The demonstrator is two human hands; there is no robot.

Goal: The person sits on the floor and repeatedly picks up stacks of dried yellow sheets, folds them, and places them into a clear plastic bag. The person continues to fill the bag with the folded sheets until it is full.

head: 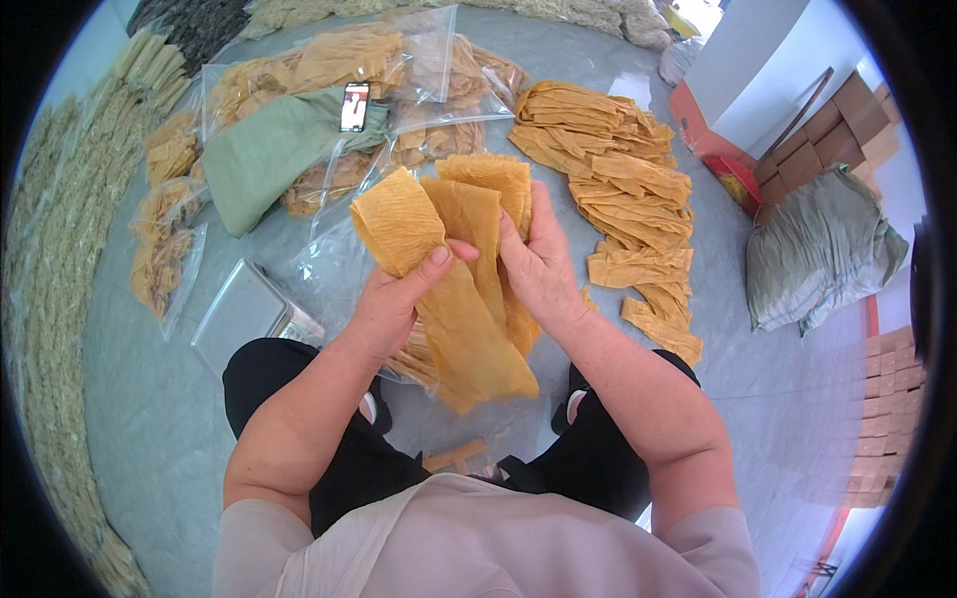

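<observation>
Several long, flat, yellow-brown dried sheets (478,321), crinkled and folded over at the top, hang between my two hands. My left hand (407,295) grips the folded sheet on the left, thumb on top. On the right, my right hand (540,258) pinches the other folded sheets between thumb and fingers. A long pile of similar folded sheets (628,179) lies on the floor to the right. Beyond my hands, clear plastic bags (329,63) hold more of them. An open clear bag with some sheets (415,359) is partly hidden beneath my hands.
A phone (354,107) rests on green cloth (277,149) over the bags. A metal-topped scale (243,314) sits by my left knee. At right are a stuffed woven sack (822,247) and stacked cardboard boxes (837,123). Pale dried bundles (67,224) line the left side.
</observation>
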